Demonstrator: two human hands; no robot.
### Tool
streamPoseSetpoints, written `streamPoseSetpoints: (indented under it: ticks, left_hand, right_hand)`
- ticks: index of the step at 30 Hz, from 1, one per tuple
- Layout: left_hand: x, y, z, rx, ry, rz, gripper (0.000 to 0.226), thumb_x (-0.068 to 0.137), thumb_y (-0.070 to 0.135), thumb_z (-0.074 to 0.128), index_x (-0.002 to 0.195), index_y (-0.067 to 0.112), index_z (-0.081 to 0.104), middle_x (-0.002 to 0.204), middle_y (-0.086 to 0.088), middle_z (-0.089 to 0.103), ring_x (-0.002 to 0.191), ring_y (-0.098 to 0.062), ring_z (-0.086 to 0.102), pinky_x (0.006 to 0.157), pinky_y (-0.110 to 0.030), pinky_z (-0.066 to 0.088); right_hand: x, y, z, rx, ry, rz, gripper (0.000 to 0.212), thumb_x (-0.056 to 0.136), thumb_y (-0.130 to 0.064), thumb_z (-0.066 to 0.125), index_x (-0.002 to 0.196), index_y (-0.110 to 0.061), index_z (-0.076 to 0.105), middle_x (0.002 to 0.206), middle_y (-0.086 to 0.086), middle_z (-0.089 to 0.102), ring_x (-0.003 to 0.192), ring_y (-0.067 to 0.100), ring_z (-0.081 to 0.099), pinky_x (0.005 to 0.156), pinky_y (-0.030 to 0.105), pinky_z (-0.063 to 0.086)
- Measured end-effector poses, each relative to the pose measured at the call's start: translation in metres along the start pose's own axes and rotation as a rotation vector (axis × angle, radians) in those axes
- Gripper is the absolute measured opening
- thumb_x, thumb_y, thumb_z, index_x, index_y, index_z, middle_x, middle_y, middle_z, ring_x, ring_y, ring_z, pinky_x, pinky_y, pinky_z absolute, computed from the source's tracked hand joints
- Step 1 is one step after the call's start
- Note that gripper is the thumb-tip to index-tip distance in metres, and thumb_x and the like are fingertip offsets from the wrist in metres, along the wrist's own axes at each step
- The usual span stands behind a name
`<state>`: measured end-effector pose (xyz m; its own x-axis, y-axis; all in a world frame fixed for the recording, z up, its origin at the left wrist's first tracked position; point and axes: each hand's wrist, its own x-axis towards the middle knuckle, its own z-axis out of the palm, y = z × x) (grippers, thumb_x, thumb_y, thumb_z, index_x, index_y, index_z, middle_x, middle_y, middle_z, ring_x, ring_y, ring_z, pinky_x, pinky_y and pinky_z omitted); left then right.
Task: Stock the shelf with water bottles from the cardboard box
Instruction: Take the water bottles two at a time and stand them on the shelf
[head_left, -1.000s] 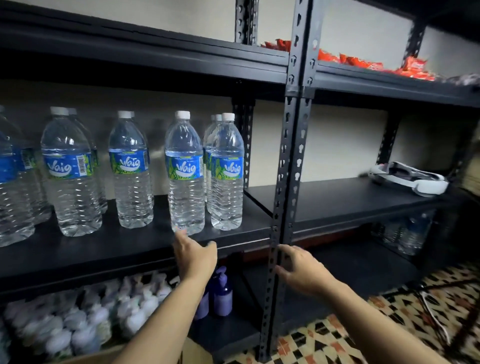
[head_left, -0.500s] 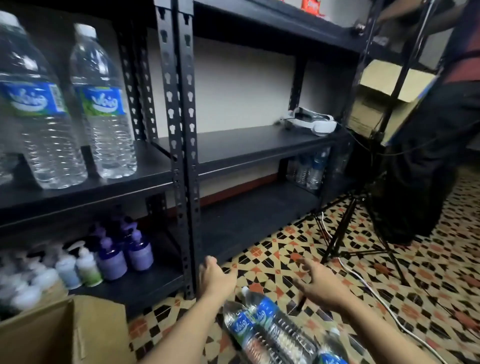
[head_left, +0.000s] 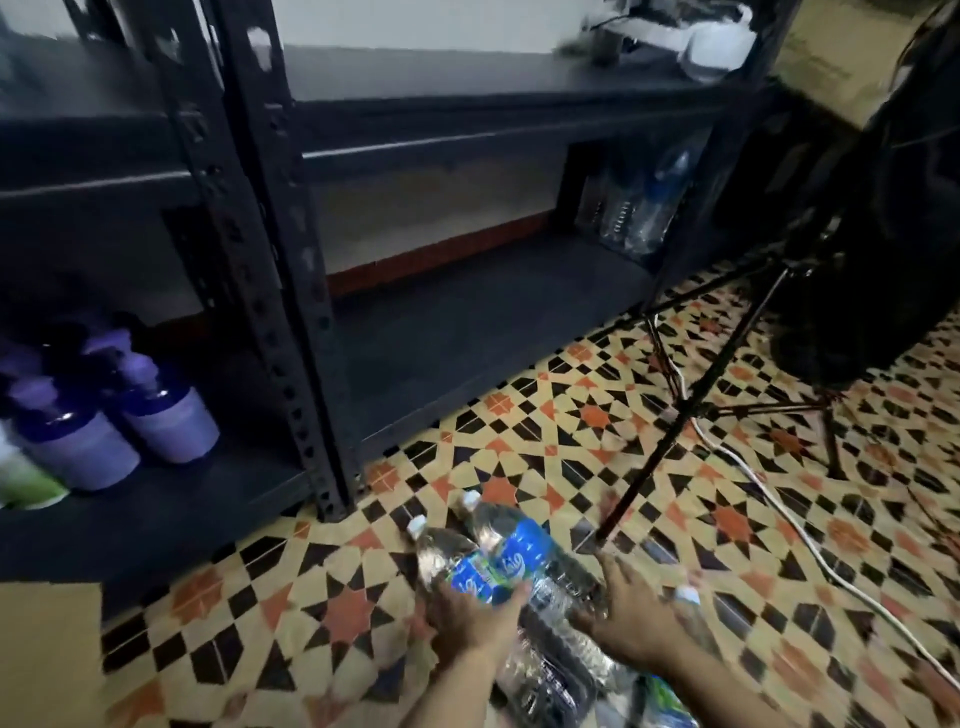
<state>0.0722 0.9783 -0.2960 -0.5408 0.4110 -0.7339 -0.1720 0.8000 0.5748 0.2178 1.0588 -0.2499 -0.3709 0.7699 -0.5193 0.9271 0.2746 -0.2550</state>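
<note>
Down low on the floor of orange, black and cream patterned tiles (head_left: 363, 613), just in front of the black metal shelf (head_left: 249, 270): a clear plastic water bottle with a blue label (head_left: 457, 564), lying on its side, white cap pointing at the shelf. Right beside it and touching it, a second clear plastic bottle with a blue label (head_left: 519, 551), lying the same way. Left hand (head_left: 470, 621) on top of the first bottle, fingers bent over its left side, thumb in the dip between the two bottles (a hold, though a bit blurry). Right hand (head_left: 636, 621) laid on the lower part of the second bottle, fingers spread apart and fairly straight, not wrapped around it. Just right of that hand, a third clear bottle with a white cap (head_left: 690, 597), also flat on the tiles. At the bottom edge, one more bottle with a green label (head_left: 667, 699), mostly cut off. In the bottom left corner, a bit of the brown cardboard box (head_left: 49, 660), well apart from both hands. On the lowest left board of the shelf, two purple spray bottles (head_left: 166, 415), standing side by side. To the right, a thin black tripod (head_left: 696, 405) on the tiles, with a white cable (head_left: 789, 509) lying by its legs.
</note>
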Motion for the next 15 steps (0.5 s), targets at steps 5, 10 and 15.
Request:
streamPoseSetpoints:
  ticks: [5, 10, 15]
  left_hand:
    - [0.041, -0.021, 0.033, -0.047, 0.029, -0.108, 0.166, 0.031, 0.090, 0.068, 0.153, 0.008, -0.008, 0.148, -0.016, 0.039, 0.133, -0.035, 0.044, 0.112, -0.041, 0.035]
    - [0.028, -0.014, 0.020, 0.037, 0.095, -0.037, 0.134, 0.072, 0.067, 0.069, 0.148, -0.002, -0.017, 0.127, -0.016, 0.057, 0.113, -0.032, 0.059, 0.096, -0.037, 0.048]
    - [0.029, -0.015, 0.009, 0.126, 0.117, -0.009, 0.131, 0.065, 0.068, 0.073, 0.153, -0.003, 0.005, 0.145, -0.015, 0.043, 0.126, -0.027, 0.050, 0.106, -0.033, 0.039]
  right_hand:
    - [0.036, 0.009, 0.028, -0.080, -0.049, 0.057, 0.099, 0.086, -0.068, 0.049, 0.156, -0.028, -0.008, 0.165, 0.010, 0.003, 0.149, 0.033, 0.016, 0.119, 0.057, 0.021]
    - [0.060, 0.013, 0.047, -0.166, -0.104, 0.043, 0.110, 0.077, -0.085, 0.032, 0.154, -0.025, -0.016, 0.157, 0.020, 0.026, 0.136, 0.036, 0.041, 0.113, 0.051, 0.037]
    - [0.069, 0.007, 0.040, -0.167, -0.148, -0.008, 0.124, 0.061, -0.095, 0.023, 0.153, -0.014, 0.005, 0.134, 0.016, 0.054, 0.111, 0.027, 0.059, 0.096, 0.040, 0.052]
